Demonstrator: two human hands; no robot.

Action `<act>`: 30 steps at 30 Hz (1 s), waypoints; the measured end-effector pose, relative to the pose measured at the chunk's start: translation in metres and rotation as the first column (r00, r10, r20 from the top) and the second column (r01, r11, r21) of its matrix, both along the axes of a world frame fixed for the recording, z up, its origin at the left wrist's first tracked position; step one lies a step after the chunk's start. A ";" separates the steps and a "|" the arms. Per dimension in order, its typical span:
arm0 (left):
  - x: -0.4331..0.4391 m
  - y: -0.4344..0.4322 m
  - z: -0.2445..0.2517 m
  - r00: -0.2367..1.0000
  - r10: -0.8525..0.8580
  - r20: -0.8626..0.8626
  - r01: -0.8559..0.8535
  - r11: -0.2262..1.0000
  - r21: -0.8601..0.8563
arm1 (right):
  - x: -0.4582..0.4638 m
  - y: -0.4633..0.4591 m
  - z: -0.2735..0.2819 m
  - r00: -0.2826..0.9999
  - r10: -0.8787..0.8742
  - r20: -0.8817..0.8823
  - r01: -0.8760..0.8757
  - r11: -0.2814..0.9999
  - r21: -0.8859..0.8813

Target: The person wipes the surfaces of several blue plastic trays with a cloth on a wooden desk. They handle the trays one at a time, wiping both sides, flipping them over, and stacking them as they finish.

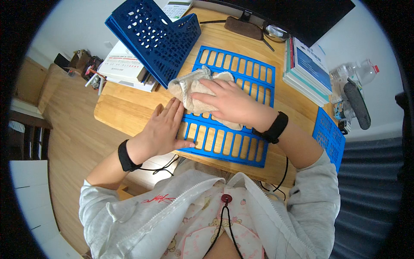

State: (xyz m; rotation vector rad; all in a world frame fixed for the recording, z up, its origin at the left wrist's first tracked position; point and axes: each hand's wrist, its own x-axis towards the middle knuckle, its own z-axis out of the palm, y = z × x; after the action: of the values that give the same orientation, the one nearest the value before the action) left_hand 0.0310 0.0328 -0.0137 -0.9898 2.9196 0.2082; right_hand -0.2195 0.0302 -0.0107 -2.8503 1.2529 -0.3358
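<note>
A blue slotted plastic panel (223,157) lies flat on the wooden desk in front of me, with rows of long openings through it. My right hand (231,100) presses a crumpled beige cloth (195,85) onto the panel's middle, fingers spread over the fabric. The cloth hides part of the slots and hangs past the panel's left side. At the lower left edge, my left hand (161,132) rests flat, its thumb on the panel's corner and its fingertips close to the cloth. Both wrists wear black bands.
A dark blue perforated file holder (168,42) leans beside books (121,66) at the left. Stacked books (307,71) stand right. Behind are a brown case (244,27) and a monitor (310,16). Another blue panel (330,139) is at the right edge. Cables (286,174) hang below the desk (123,110).
</note>
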 end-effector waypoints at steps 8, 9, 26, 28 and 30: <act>-0.002 -0.006 0.018 0.985 -0.063 0.164 0.061 0.998 0.017 | -0.016 -0.008 0.001 0.999 -0.007 0.041 0.003 0.993 0.116; -0.003 -0.008 0.021 0.982 -0.066 0.176 0.061 0.998 0.032 | -0.019 -0.010 0.001 0.999 -0.020 0.040 0.016 0.994 0.108; -0.022 -0.016 0.040 0.930 -0.144 0.338 0.122 0.989 0.086 | -0.143 -0.022 0.003 0.798 -0.602 -0.031 0.603 0.797 0.039; -0.023 -0.017 0.040 0.933 -0.146 0.329 0.117 0.987 0.106 | -0.144 -0.026 0.006 0.781 -0.625 0.015 0.625 0.780 -0.015; -0.024 -0.017 0.041 0.934 -0.147 0.327 0.112 0.986 0.124 | -0.134 -0.031 0.012 0.755 -0.643 0.126 0.653 0.754 -0.070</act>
State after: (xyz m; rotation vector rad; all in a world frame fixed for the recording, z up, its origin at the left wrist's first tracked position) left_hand 0.0072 0.0155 0.0273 -0.7309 2.6198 0.1644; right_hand -0.3540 -0.0007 0.0016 -2.3179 2.2386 -0.5463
